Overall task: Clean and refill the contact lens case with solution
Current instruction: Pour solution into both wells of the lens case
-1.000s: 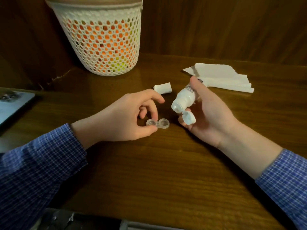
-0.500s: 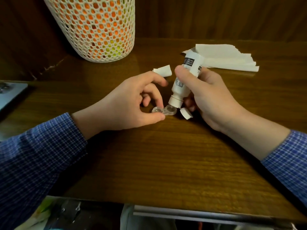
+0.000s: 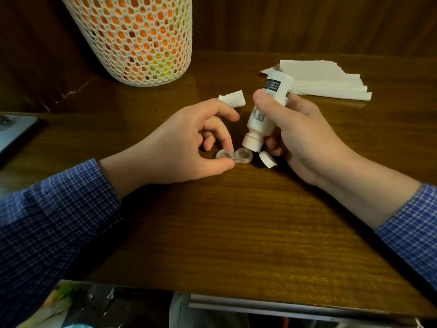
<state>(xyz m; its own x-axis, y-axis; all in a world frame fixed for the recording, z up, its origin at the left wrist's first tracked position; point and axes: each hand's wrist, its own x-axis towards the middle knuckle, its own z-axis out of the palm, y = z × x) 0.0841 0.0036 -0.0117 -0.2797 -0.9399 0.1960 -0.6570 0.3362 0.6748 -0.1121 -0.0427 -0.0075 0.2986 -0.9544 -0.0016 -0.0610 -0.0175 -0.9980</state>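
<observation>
A clear contact lens case with two open wells lies on the wooden table. My left hand pinches its left well between thumb and fingertip. My right hand grips a small white solution bottle, tipped nozzle-down over the case's right well. The bottle's flip cap hangs open beside the nozzle. A small white piece of tissue lies just behind my left hand.
A white mesh basket with orange and yellow contents stands at the back left. Folded white tissue paper lies at the back right. A grey flat device sits at the left edge. The table's front edge is near me.
My right hand turned the bottle from a sideways hold to nozzle-down over the case's right well. My left hand stayed on the case. The camera moved closer and lower.
</observation>
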